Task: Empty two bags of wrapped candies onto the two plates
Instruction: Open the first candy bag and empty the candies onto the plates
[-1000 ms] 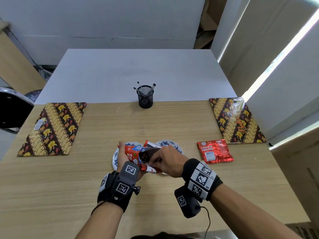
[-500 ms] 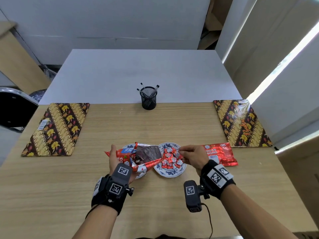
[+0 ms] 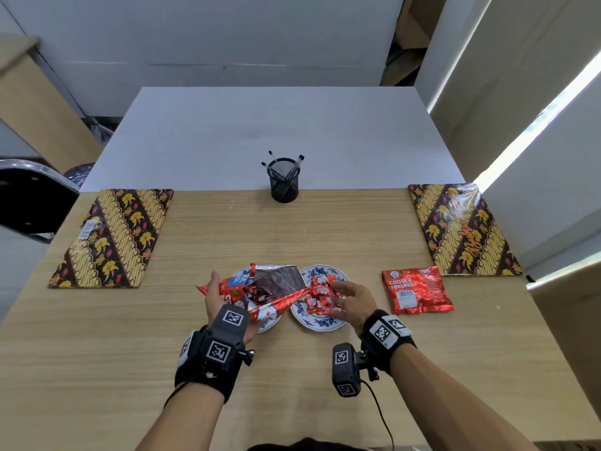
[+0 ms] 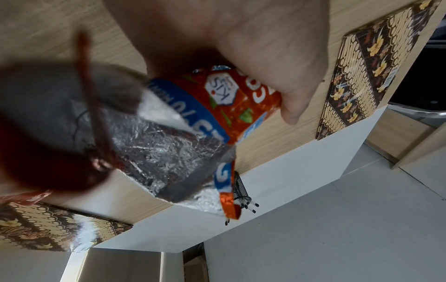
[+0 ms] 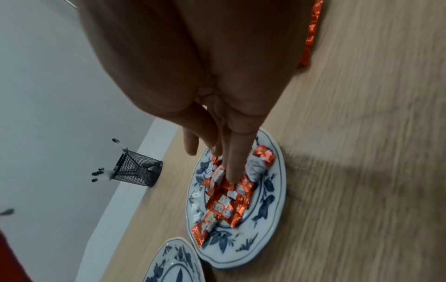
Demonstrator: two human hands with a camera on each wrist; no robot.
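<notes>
My left hand (image 3: 224,292) grips a torn-open red candy bag (image 3: 270,286) above the left blue-and-white plate (image 3: 240,274), which it mostly hides. The bag's silver foil inside faces up; in the left wrist view the thumb clamps the bag (image 4: 217,99). Several red wrapped candies (image 3: 320,294) lie heaped on the right plate (image 3: 320,324). My right hand (image 3: 341,292) reaches over that heap with straight fingers, and in the right wrist view one fingertip touches the candies (image 5: 229,198) on the plate (image 5: 272,219). A second red bag (image 3: 416,289) lies flat to the right.
A black mesh pen holder (image 3: 284,180) stands at the far edge of the wooden table (image 3: 325,236). Patterned batik mats lie at the left (image 3: 112,237) and right (image 3: 461,227). A white table adjoins behind, and a black chair (image 3: 29,196) stands at far left.
Both hands held the bag over the plates a second ago. Candies now lie on the right plate; my right hand let go, swung right, then came back over the heap.
</notes>
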